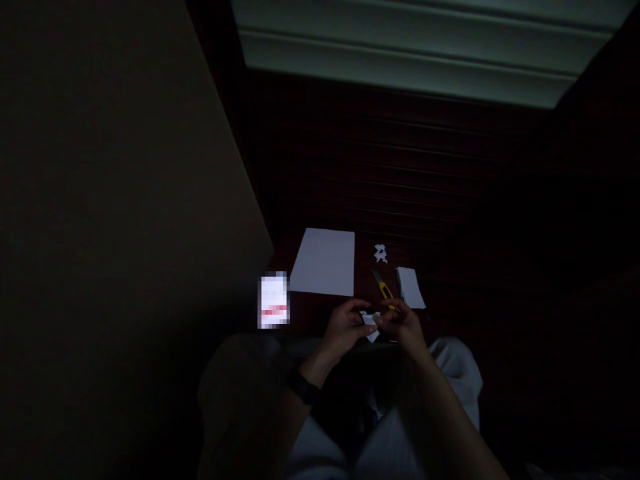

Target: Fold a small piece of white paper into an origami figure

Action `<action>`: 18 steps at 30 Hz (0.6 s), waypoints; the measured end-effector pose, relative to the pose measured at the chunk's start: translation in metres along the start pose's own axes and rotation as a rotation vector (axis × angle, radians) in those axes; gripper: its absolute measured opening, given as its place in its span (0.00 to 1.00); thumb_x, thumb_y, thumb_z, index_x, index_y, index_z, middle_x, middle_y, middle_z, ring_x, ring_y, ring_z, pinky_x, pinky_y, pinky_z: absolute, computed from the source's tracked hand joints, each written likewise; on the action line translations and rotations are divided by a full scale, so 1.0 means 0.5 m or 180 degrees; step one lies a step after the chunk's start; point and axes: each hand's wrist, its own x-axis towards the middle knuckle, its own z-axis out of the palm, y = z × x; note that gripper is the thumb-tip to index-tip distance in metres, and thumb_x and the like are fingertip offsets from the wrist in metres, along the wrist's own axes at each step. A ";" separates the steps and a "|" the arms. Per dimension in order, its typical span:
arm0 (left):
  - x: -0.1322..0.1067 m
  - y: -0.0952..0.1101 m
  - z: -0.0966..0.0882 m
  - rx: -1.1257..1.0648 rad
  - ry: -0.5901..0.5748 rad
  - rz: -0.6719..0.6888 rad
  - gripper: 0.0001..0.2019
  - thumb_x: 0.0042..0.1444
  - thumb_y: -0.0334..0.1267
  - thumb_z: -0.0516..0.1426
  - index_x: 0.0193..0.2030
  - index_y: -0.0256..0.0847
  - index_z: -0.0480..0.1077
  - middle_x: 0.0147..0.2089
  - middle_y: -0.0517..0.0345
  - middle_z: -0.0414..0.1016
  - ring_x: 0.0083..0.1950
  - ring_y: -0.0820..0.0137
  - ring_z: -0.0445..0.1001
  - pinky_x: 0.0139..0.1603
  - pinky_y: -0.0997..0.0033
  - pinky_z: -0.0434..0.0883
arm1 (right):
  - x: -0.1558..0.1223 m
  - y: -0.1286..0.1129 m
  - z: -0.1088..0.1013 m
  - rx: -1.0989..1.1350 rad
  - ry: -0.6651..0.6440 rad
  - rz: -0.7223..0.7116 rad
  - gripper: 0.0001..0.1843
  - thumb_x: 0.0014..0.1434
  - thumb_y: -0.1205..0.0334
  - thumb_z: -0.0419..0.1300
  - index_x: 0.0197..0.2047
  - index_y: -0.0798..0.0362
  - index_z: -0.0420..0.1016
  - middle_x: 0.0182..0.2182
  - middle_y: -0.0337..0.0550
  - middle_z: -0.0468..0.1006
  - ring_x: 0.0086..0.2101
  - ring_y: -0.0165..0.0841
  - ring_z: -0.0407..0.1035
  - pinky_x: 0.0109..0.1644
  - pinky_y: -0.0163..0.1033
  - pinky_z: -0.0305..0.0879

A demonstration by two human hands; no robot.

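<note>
Both of my hands meet over the near edge of a dark table, around a small piece of folded white paper [371, 321]. My left hand [347, 327] grips its left side between thumb and fingers. On the other side, my right hand [403, 327] pinches the paper's upper right part, fingertips close to the left thumb. Just beyond the right fingers lies a yellow utility knife [384, 288], its blade pointing away and to the left. The dim light hides the finer folds of the paper.
A large white sheet [326, 261] lies at the back left, near a bright pixelated rectangle [273, 300]. Several small folded paper pieces [381, 253] sit behind the knife. A stack of small white papers [411, 288] is at the right. A wall [125, 200] rises on the left.
</note>
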 end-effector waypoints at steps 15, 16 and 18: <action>0.001 -0.009 -0.012 -0.0391 0.0205 -0.0817 0.20 0.32 0.29 0.64 0.38 0.37 0.72 0.23 0.62 0.69 0.26 0.73 0.70 0.26 0.75 0.66 | -0.002 -0.002 0.004 -0.0080 -0.0121 -0.0156 0.18 0.38 0.63 0.68 0.34 0.52 0.69 0.19 0.31 0.67 0.18 0.25 0.59 0.22 0.31 0.57; 0.001 -0.010 -0.013 -0.0407 0.0214 -0.0826 0.20 0.32 0.29 0.63 0.38 0.37 0.71 0.24 0.62 0.69 0.26 0.72 0.70 0.26 0.74 0.66 | -0.001 -0.002 0.003 -0.0081 -0.0151 -0.0167 0.18 0.39 0.63 0.68 0.35 0.52 0.69 0.19 0.32 0.67 0.19 0.25 0.59 0.22 0.31 0.57; 0.001 -0.011 -0.015 -0.0419 0.0233 -0.0830 0.20 0.33 0.28 0.63 0.38 0.38 0.71 0.25 0.61 0.70 0.27 0.72 0.70 0.27 0.74 0.66 | -0.001 -0.002 -0.001 -0.0081 -0.0225 -0.0166 0.21 0.40 0.62 0.67 0.39 0.52 0.69 0.19 0.32 0.68 0.19 0.25 0.60 0.23 0.31 0.57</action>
